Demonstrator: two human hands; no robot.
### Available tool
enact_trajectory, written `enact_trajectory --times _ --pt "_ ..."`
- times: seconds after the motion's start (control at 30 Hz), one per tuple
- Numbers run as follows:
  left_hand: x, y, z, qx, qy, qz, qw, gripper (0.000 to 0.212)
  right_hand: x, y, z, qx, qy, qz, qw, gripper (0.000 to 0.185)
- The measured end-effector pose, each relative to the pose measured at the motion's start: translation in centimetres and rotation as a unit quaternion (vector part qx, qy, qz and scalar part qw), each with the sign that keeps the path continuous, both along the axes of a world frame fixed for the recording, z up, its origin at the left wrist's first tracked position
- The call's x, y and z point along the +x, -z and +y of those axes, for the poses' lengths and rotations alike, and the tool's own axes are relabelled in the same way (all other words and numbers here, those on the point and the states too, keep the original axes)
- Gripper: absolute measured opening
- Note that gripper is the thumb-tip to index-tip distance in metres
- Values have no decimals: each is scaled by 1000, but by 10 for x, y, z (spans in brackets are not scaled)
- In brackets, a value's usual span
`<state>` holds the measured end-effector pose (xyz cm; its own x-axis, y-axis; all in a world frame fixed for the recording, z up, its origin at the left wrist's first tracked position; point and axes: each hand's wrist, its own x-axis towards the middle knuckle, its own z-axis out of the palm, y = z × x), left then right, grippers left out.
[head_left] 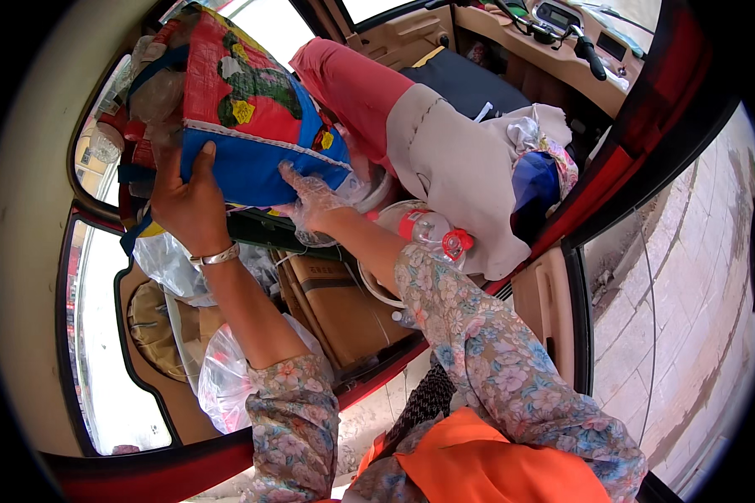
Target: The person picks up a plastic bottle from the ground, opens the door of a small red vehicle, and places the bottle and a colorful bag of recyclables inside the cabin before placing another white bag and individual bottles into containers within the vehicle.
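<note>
A large red and blue woven plastic bag (pixel 251 94) is tilted on its side inside a small vehicle's cabin. Clear plastic bottles (pixel 157 94), some with red labels, crowd its mouth at the left. My left hand (pixel 192 201), bare with a silver bracelet (pixel 217 254) at the wrist, grips the blue side near that mouth, thumb on top. Under the other end, my right hand (pixel 314 198) wears a thin clear plastic glove. It holds the bag's lower side, one digit against the blue face; its remaining fingers are partly hidden.
Below the bag stand flattened cardboard (pixel 333 302) and a clear bag (pixel 223 377). An empty bottle with a red cap (pixel 431 232) lies beside a grey cover (pixel 456 163) over a seat. Handlebars (pixel 582 53) are at the front. A red door frame (pixel 598 188) borders the right.
</note>
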<state>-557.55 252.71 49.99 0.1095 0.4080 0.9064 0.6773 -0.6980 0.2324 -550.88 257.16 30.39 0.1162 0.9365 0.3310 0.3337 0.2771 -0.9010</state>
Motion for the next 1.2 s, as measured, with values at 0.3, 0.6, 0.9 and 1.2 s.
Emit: enact_trajectory --times 0.3,0.6,0.9,1.2 --pt "-32 36 96 111 -101 124 981 28 -12 28 99 -14 -17 -45 999 70" --pt "-76 119 156 0 -120 120 985 24 -42 99 110 -212 -308 583 721 90" --pt "-100 98 156 -40 -220 92 970 28 4 46 88 -207 -236 461 830 116" --pt "-136 131 171 -155 -415 66 894 29 -16 73 126 -96 -170 25 980 109"
